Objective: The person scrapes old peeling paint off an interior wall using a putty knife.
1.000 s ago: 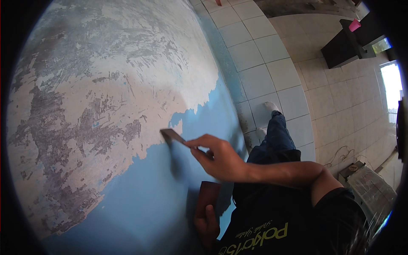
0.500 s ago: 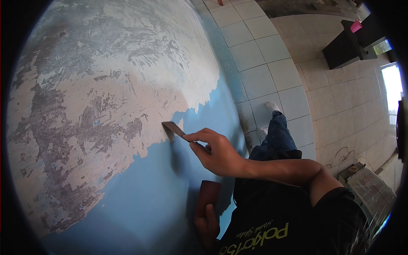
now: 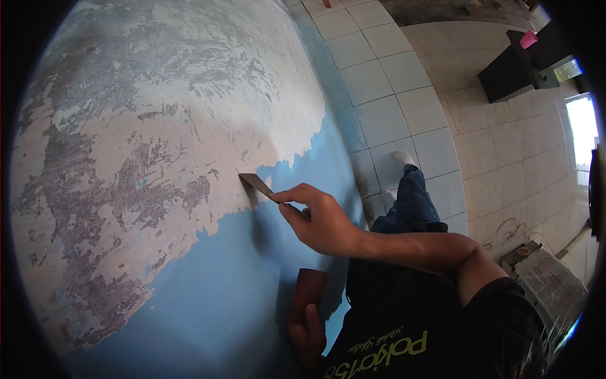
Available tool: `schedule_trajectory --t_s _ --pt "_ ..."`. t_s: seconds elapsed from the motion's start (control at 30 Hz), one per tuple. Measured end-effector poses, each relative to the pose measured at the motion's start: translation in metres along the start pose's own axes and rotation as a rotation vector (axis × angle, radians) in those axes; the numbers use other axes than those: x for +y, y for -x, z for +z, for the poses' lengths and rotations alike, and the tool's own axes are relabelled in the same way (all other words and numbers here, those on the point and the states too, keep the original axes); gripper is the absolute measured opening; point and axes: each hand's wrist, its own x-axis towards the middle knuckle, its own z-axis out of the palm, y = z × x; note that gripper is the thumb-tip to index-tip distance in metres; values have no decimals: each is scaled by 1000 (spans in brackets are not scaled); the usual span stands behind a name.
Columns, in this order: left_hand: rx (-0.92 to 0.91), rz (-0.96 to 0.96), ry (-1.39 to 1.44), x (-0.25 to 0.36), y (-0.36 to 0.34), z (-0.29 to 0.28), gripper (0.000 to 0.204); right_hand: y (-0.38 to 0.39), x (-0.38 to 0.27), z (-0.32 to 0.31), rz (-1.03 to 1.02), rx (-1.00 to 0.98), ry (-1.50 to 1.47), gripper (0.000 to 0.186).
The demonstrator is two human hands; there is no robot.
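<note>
My right hand point(image 3: 322, 221) is closed around the handle of a scraper point(image 3: 255, 183) with a flat, flared metal blade. The blade's edge meets or nearly meets the wall point(image 3: 189, 297), just above the ragged border between blue paint and a pale, bared patch point(image 3: 221, 151). Lower down and closer to my body, my left hand point(image 3: 307, 335) grips a folded dark red-brown piece of sandpaper point(image 3: 310, 292), thumb on its face. It is held close to the blue paint; whether it touches cannot be made out.
White floor tiles point(image 3: 382, 117) run along the wall's foot, with my feet point(image 3: 403, 156) on them. Beyond lie beige tiles point(image 3: 499, 151), a dark piece of furniture point(image 3: 505, 72) with a pink cup point(image 3: 529, 39), and a plastic-covered object point(image 3: 549, 278) near a loose cable.
My right hand has shifted slightly up the wall with the scraper, and the blade's angle has turned a little. My left hand and the sandpaper look unmoved.
</note>
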Motion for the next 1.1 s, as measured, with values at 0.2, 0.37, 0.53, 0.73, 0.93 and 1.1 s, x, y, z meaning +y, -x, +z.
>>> schedule_trajectory --t_s 0.2,0.37,0.53,0.73,0.93,1.1 --pt "37 44 113 14 2 6 43 17 -6 -4 2 -102 -66 25" --pt "35 47 128 13 0 7 42 19 -5 -2 -38 -51 -69 26" --pt "39 67 187 11 1 10 42 19 -6 -3 -20 -58 -81 26" --pt "17 52 115 0 -2 5 41 13 -8 -6 67 -41 -113 23" --pt "21 49 140 -12 2 3 42 23 -7 3 -167 4 -59 25" --pt "15 -52 -36 -6 5 -4 42 13 -9 1 1 -9 -119 23"
